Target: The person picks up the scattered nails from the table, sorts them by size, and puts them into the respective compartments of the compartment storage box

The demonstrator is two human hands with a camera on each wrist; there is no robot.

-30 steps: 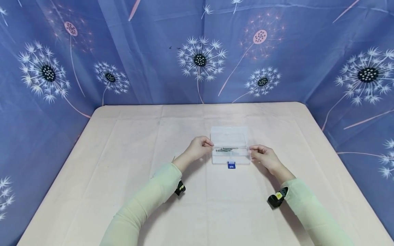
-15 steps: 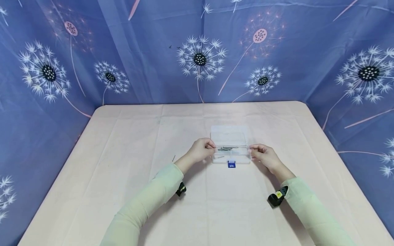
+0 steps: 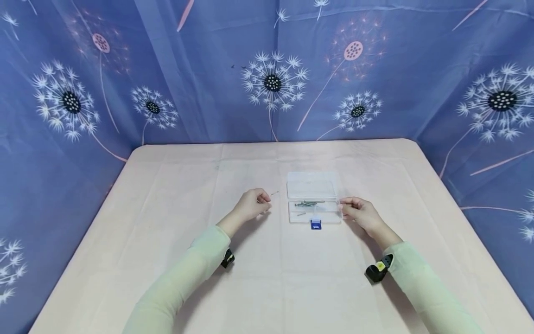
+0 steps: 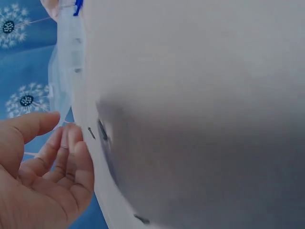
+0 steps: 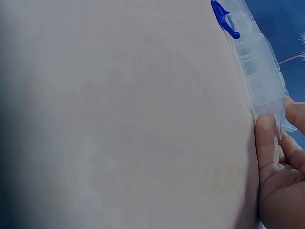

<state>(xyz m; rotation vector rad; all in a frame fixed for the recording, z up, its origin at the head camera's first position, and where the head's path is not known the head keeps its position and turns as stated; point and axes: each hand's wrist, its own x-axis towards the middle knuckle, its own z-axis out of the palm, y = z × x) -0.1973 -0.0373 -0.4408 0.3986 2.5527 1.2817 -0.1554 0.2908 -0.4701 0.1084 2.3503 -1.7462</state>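
Observation:
A clear plastic storage box (image 3: 329,218) stands on the table with its lid (image 3: 310,188) raised and its blue latch (image 3: 315,225) at the front. Several thin metal nails or screws (image 3: 308,203) lie in its rear section, and a shorter one (image 3: 301,214) in the front left compartment. My right hand (image 3: 362,214) pinches the box's right wall between thumb and finger. Left of the box, my left hand (image 3: 251,204) hovers with thumb and fingers apart, holding nothing visible. Just beyond its fingertips is a small nail or screw (image 3: 274,193), also seen in the left wrist view (image 4: 91,132).
In the left wrist view another small fastener (image 4: 141,219) lies on the pale tablecloth (image 3: 175,195). Blue dandelion-print curtains (image 3: 200,93) enclose the table at the back and both sides.
My left hand has left the box's left edge and moved left. A short fastener has appeared in the front left compartment. My right hand has stayed on the box.

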